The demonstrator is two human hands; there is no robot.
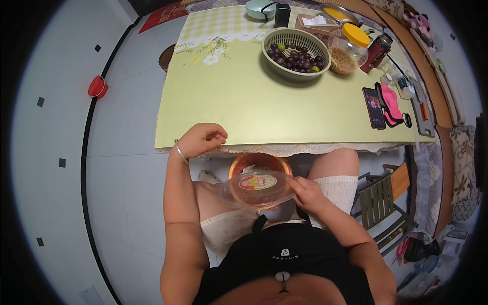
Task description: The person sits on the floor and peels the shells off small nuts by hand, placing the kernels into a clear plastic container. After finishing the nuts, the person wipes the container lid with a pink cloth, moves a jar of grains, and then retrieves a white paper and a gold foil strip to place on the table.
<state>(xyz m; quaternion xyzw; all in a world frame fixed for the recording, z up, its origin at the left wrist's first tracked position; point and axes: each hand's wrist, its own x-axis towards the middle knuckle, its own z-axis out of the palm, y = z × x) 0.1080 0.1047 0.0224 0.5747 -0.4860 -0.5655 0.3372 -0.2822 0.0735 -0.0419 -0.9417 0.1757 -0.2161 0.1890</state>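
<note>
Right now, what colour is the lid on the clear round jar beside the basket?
Yellow lid, seen in the head view.

Right hand (pixel 306 193) holds a clear round lid (pixel 256 189) over the lap; left hand (pixel 203 140) rests at the table (pixel 244 107) edge.

The clear plastic container (pixel 256 189) covers most of the orange bowl (pixel 259 162) beneath it, so only the bowl's far rim shows. The right hand (pixel 306 193) hides the container's right edge, and its fingers (pixel 295 184) curl out of sight there. At the worktop's (pixel 244 101) far edge, the pale bowl (pixel 259 7) is cut off, and the small things at far right are too small to tell.
</note>
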